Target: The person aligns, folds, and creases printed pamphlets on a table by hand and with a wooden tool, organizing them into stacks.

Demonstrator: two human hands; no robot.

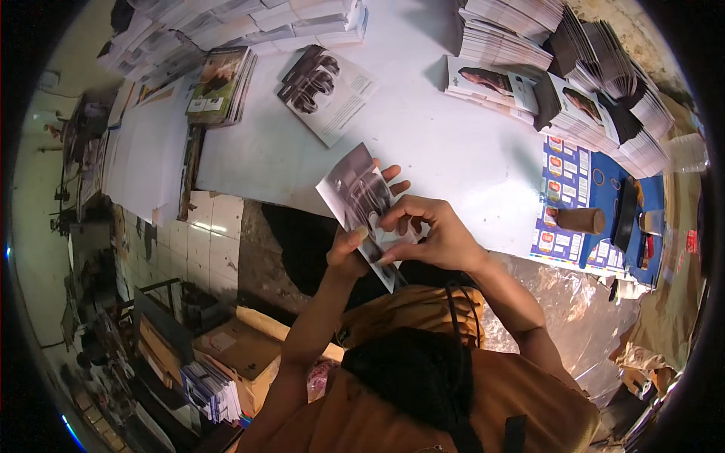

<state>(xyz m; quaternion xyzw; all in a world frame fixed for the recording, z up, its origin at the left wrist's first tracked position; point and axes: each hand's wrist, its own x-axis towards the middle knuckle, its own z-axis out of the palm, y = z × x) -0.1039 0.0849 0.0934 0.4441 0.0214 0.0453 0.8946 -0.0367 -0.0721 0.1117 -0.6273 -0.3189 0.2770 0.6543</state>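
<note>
A folded printed leaflet with a dark picture on its front is held up just off the table's near edge, in front of my body. My left hand supports it from below, thumb on the near left edge, with fingertips showing past the far right side. At the leaflet's right edge, my right hand has its fingers curled and its thumb pressed against the paper. Beyond, a similar leaflet or sheet with dark round shapes lies flat on the white table.
Bundled stacks of printed paper fill the far left, beside a green-covered booklet stack. More leaflet stacks stand at the far right. Near them, a brown cylinder sits on a blue printed sheet. Cardboard boxes stand below left.
</note>
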